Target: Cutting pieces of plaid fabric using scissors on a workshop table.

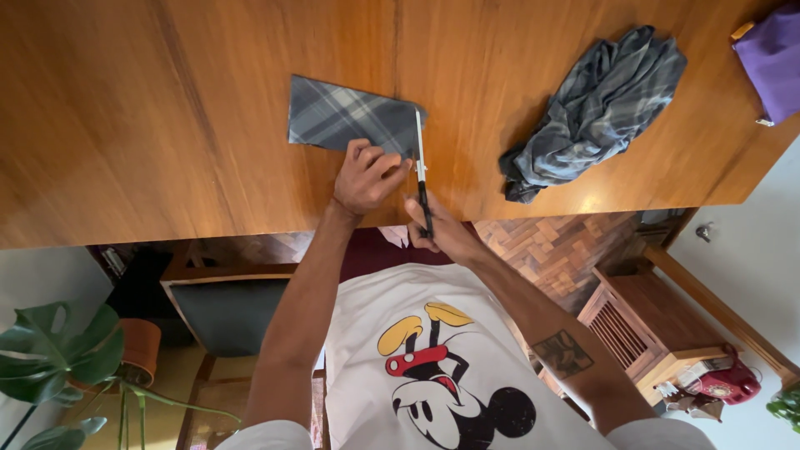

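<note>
A flat, folded piece of grey plaid cloth lies on the wooden table. My left hand presses its fingers down on the cloth's near right corner. My right hand grips the black handles of a pair of scissors. Their pale blades point away from me, along the cloth's right edge. The two hands are close together at the table's near edge.
A crumpled heap of the same grey plaid fabric sits on the table to the right, with a purple bag at the far right corner. Below the table edge are a chair, a potted plant and a wooden stand.
</note>
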